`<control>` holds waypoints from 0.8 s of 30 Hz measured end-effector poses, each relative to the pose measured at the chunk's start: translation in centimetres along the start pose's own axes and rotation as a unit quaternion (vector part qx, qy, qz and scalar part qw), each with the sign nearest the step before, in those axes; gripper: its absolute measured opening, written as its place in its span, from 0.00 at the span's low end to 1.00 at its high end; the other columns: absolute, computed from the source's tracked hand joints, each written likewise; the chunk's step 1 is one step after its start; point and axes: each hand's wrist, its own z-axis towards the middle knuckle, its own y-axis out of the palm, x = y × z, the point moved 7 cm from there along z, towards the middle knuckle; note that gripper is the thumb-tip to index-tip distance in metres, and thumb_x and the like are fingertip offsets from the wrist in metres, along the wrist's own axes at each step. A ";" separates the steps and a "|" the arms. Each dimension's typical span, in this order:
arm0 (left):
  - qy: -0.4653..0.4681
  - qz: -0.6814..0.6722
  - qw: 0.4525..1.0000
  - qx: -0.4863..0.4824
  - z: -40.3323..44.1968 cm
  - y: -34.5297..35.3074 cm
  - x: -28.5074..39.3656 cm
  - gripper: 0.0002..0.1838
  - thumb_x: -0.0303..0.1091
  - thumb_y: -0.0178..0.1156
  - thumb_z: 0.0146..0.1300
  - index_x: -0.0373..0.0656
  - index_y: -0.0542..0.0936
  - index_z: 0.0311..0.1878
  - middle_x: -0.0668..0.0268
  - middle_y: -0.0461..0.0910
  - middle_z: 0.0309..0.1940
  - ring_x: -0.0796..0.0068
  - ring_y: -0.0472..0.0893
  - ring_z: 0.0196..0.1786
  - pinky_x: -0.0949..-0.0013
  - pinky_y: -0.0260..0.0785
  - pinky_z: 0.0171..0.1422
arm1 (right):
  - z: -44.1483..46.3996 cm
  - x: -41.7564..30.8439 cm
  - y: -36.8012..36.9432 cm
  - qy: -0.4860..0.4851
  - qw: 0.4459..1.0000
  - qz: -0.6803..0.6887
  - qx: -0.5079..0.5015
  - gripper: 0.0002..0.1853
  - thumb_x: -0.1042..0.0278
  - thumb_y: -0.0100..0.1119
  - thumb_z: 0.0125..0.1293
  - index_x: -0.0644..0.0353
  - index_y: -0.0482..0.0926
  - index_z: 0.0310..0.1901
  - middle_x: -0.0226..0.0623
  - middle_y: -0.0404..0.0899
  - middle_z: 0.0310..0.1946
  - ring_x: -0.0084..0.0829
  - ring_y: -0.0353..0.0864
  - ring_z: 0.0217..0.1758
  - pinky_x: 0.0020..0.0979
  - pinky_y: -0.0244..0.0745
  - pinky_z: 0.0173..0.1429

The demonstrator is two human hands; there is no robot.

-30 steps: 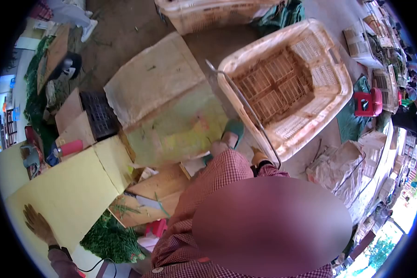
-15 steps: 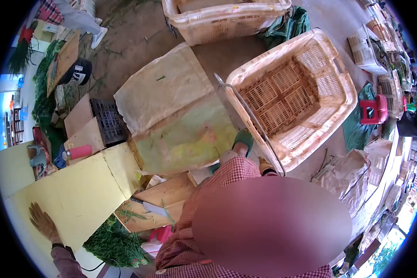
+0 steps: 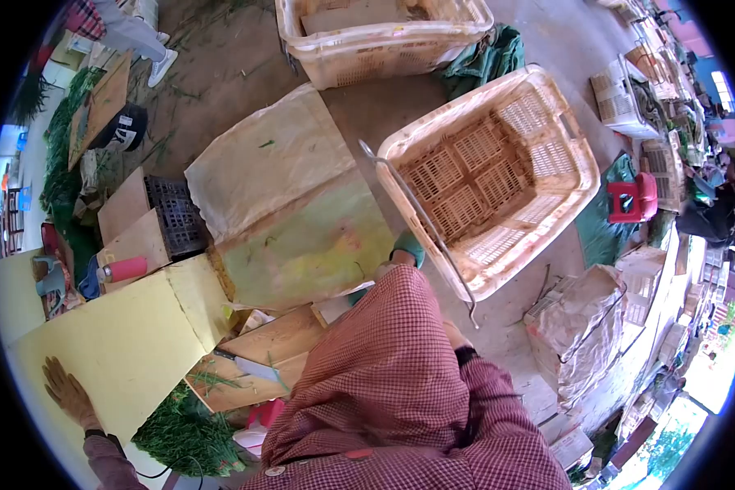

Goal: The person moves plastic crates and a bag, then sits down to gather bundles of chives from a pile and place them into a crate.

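My left hand [image 3: 70, 394] lies flat on a yellow board [image 3: 114, 339], fingers stretched out, holding nothing. Beside my thigh, my right hand [image 3: 456, 336] shows only in part; the checked cloth over my leg hides its fingers. Nearest to that hand stands a large dirt-stained plastic basket [image 3: 498, 287], with a long metal hook [image 3: 420, 214] lying along its near rim. The hook's lower end is close to my right hand but apart from it. Below the yellow board, a bunch of green leafy stalks [image 3: 189, 433] lies next to a wooden tray [image 3: 282, 336] with a knife [image 3: 255, 368] in it.
A stained sheet [image 3: 278, 163] covers the floor ahead. Another basket [image 3: 392, 61] stands beyond it. A black crate [image 3: 175, 216] and pink bottle [image 3: 125, 269] are left; a red stool [image 3: 633, 198] and wrapped bundle [image 3: 576, 335] are right. Another person's leg [image 3: 135, 37] shows far left.
My right hand has drawn back from the basket's rim towards my thigh. The hook's lower end now shows free of it. My view has shifted slightly; my left hand stays on the board.
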 end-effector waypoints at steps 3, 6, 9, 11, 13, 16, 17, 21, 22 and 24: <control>0.008 0.003 1.000 0.002 0.0 0.2 -0.2 0.30 0.45 0.30 0.80 0.60 0.45 0.83 0.81 0.43 0.84 0.81 0.43 0.84 0.66 0.32 0.86 | -8.0 -6.9 -4.9 -0.054 0.995 -0.080 -0.009 0.19 0.52 0.52 0.72 0.55 0.84 0.52 0.56 0.83 0.49 0.56 0.81 0.54 0.48 0.75 0.59; 0.080 -0.164 0.903 0.388 0.9 0.5 -0.2 0.30 0.44 0.29 0.81 0.60 0.44 0.83 0.82 0.42 0.84 0.81 0.42 0.84 0.66 0.31 0.87 | -12.1 -14.0 -12.9 0.029 0.977 -0.143 0.152 0.17 0.53 0.52 0.73 0.55 0.84 0.49 0.51 0.85 0.41 0.53 0.84 0.45 0.48 0.79 0.48; 0.053 -0.111 0.977 0.174 0.4 -0.7 -0.5 0.30 0.43 0.28 0.81 0.60 0.43 0.83 0.81 0.41 0.84 0.81 0.42 0.84 0.66 0.30 0.87 | -10.8 -19.6 -19.3 -0.108 0.912 -0.065 0.390 0.17 0.61 0.60 0.70 0.62 0.80 0.55 0.52 0.85 0.42 0.46 0.86 0.46 0.41 0.80 0.51; 0.037 -0.049 0.997 -0.037 -0.6 -1.7 -1.2 0.30 0.43 0.28 0.81 0.59 0.43 0.83 0.80 0.41 0.84 0.80 0.41 0.85 0.65 0.29 0.87 | -4.8 -18.3 -19.1 -0.162 0.917 0.007 0.364 0.24 0.58 0.59 0.69 0.68 0.76 0.60 0.59 0.82 0.51 0.53 0.82 0.58 0.41 0.75 0.62; 0.052 -0.067 0.995 -0.042 -1.1 -1.9 -2.0 0.30 0.43 0.28 0.81 0.58 0.42 0.83 0.79 0.40 0.84 0.79 0.40 0.85 0.65 0.28 0.87 | 2.9 -15.4 -16.6 -0.131 0.967 -0.039 0.216 0.27 0.49 0.58 0.71 0.67 0.77 0.58 0.55 0.84 0.47 0.46 0.84 0.54 0.38 0.77 0.59; 0.085 -0.206 0.794 0.566 0.3 2.0 -1.6 0.31 0.42 0.29 0.81 0.55 0.42 0.83 0.76 0.39 0.85 0.77 0.39 0.85 0.64 0.27 0.87 | 7.3 -14.5 -14.9 -0.034 0.991 0.032 0.123 0.26 0.45 0.56 0.72 0.65 0.82 0.50 0.50 0.87 0.37 0.42 0.87 0.44 0.39 0.78 0.52; 0.090 -0.191 0.903 0.373 1.4 2.0 -1.4 0.31 0.42 0.29 0.81 0.54 0.42 0.83 0.76 0.39 0.85 0.76 0.38 0.85 0.63 0.26 0.87 | 7.1 -14.7 -14.7 -0.038 0.991 0.033 0.125 0.26 0.44 0.55 0.72 0.65 0.83 0.48 0.49 0.87 0.35 0.43 0.87 0.42 0.39 0.78 0.51; 0.104 -0.199 0.971 -0.080 0.2 -0.5 -3.1 0.31 0.40 0.32 0.79 0.52 0.45 0.83 0.73 0.39 0.85 0.74 0.37 0.85 0.59 0.24 0.88 | 8.0 -15.2 -14.1 -0.042 0.980 -0.133 0.140 0.32 0.37 0.47 0.73 0.64 0.85 0.48 0.57 0.85 0.42 0.56 0.84 0.51 0.45 0.77 0.55; 0.103 -0.222 0.970 0.010 3.4 4.7 -1.4 0.31 0.40 0.33 0.79 0.51 0.46 0.83 0.72 0.40 0.85 0.73 0.38 0.85 0.58 0.24 0.88 | 9.4 -14.0 -14.2 -0.032 0.974 -0.168 0.146 0.33 0.36 0.47 0.72 0.64 0.84 0.49 0.58 0.85 0.44 0.59 0.83 0.53 0.47 0.77 0.56; 0.102 -0.262 0.955 0.099 5.6 11.3 1.8 0.31 0.41 0.33 0.79 0.51 0.49 0.82 0.70 0.42 0.84 0.71 0.38 0.85 0.57 0.24 0.87 | 9.4 -13.4 -15.8 -0.054 0.956 -0.218 0.187 0.33 0.37 0.51 0.70 0.64 0.84 0.51 0.58 0.85 0.45 0.59 0.83 0.51 0.47 0.78 0.54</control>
